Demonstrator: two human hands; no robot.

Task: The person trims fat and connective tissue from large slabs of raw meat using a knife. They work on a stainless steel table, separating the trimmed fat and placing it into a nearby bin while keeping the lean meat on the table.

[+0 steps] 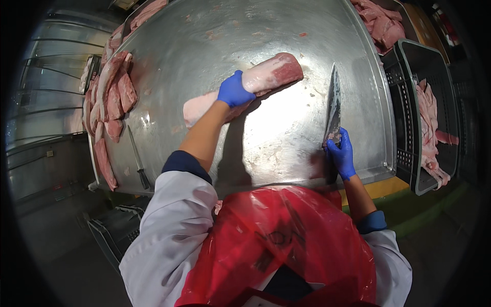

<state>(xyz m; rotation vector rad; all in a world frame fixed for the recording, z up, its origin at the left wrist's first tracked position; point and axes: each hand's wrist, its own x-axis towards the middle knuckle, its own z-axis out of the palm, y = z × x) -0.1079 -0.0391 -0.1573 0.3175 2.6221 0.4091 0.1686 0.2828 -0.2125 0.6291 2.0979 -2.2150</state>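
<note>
one long slab of meat (273, 74) lies aslant on the metal table (174, 56), in front of the person and a little left of the middle, its reddish end pointing away to the right. the left hand (236, 90), gloved in blue, is bent over its middle, thumb and fingers closed around it; a grip so near the centre probably lets one hand steady the whole length. the right hand (341, 156) is wrapped around the handle of a knife (333, 100), whose blade points away from the body and stands well apart from the slab, likely so that the edge stays clear of the other hand. whether the blade touches the table cannot be told.

at the left edge, strips of meat (120, 94) lie heaped, perhaps to leave the middle for working. a sharpening steel (135, 153) rests just beside them, its handle toward the person, which would make it easy to pick up. at the right, a dark crate (413, 153) stands just past the table's rim with pale trimmings (428, 130) inside, seemingly within reach of the knife side.
</note>
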